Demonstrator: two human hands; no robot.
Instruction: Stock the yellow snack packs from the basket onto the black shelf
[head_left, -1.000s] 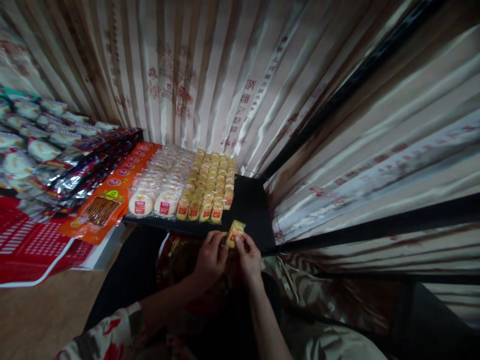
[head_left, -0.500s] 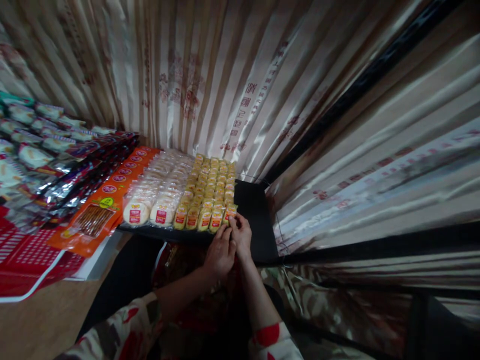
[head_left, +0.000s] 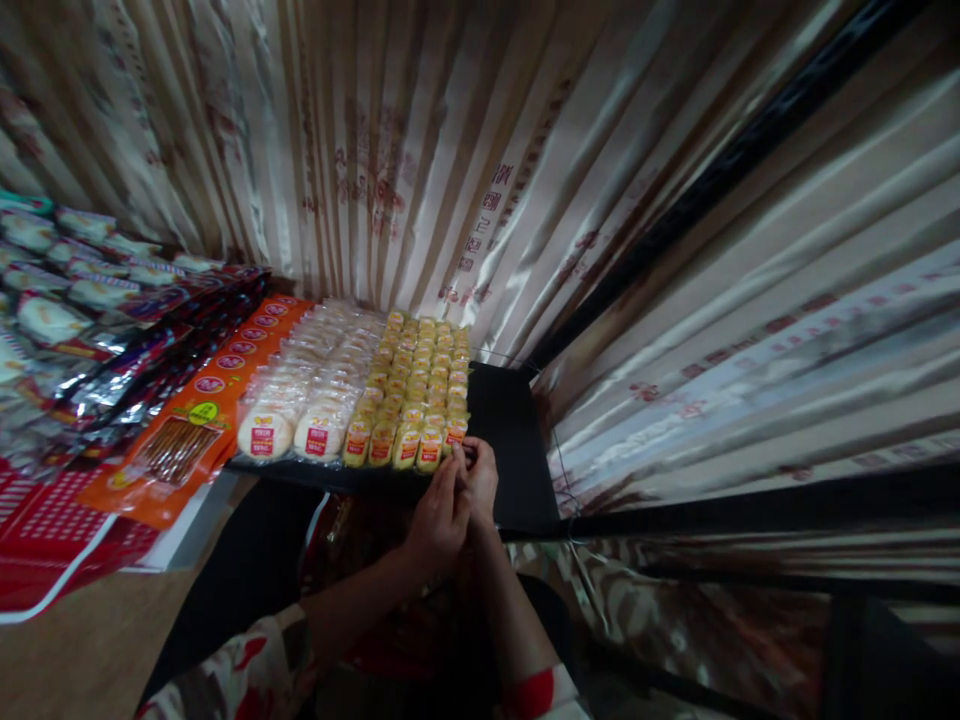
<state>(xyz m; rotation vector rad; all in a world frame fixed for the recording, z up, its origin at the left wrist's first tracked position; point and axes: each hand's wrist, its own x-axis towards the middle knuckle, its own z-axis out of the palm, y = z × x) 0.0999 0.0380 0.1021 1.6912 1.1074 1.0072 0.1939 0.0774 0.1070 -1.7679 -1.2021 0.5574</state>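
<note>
Close together at the front right corner of the yellow packets are my left hand [head_left: 437,517] and my right hand [head_left: 481,482]. The right thumb and fingers pinch at the lower edge of the endmost small yellow wrapped snack [head_left: 454,430], which leans slightly. My left fingers are pressed together just under that packet, and whatever is between their tips is hidden. Several rows of yellow snack packets [head_left: 418,380] stand in tight lines. To their left are rows of round white wrapped cakes [head_left: 318,435] with red labels.
A black tabletop [head_left: 514,440] lies under the packets. Left of the cakes are an orange snack bag [head_left: 180,440], dark shiny pouches [head_left: 127,370] and a red basket [head_left: 60,520] with a white handle. A patterned curtain [head_left: 435,150] and a dark bar [head_left: 675,210] enclose the spot.
Both hands have drawn slightly down, with the right fingertips moving from the endmost packet's front to its lower edge. The view has shifted a little.
</note>
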